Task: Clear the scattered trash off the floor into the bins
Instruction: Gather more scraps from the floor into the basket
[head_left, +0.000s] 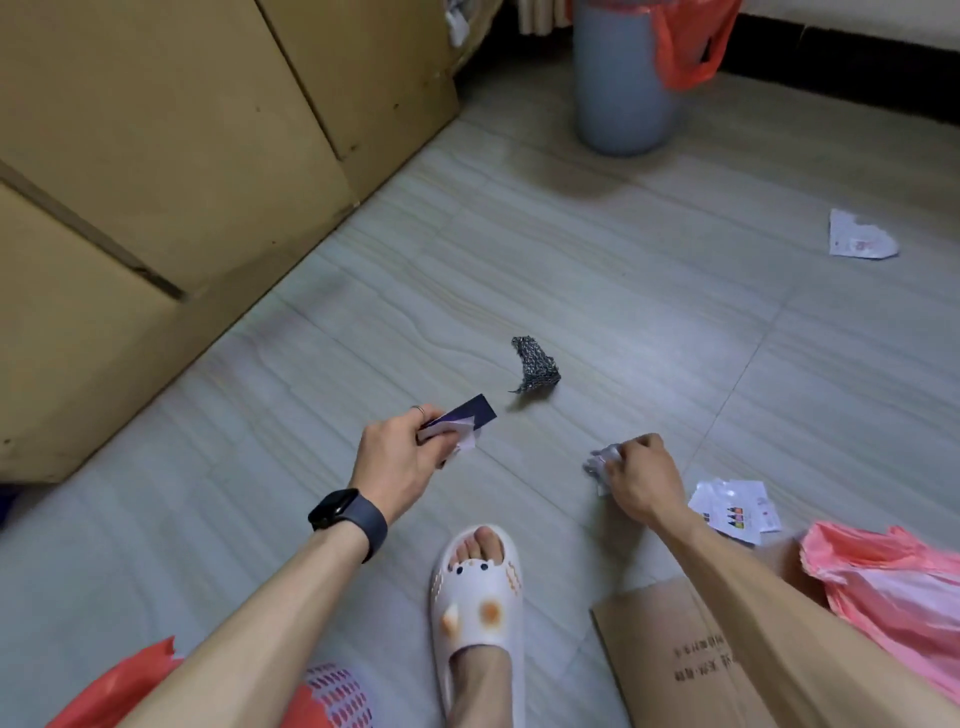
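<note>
I see the left hand (400, 457) curled round a dark purple card (470, 414), with white scraps pinched under it. The right hand (641, 478) is closed over a crumpled white wad (600, 462); I cannot tell whether the wad touches the floor (623, 260). A dark patterned scrap (537, 366) lies mid-floor, just beyond both hands. Printed sheets (735, 506) lie beside the right wrist, their print too small to read. The flat cardboard (670, 660) bears writing, illegible to me. The grey bin (618, 88) stands at the floor's far edge, its top cut off.
</note>
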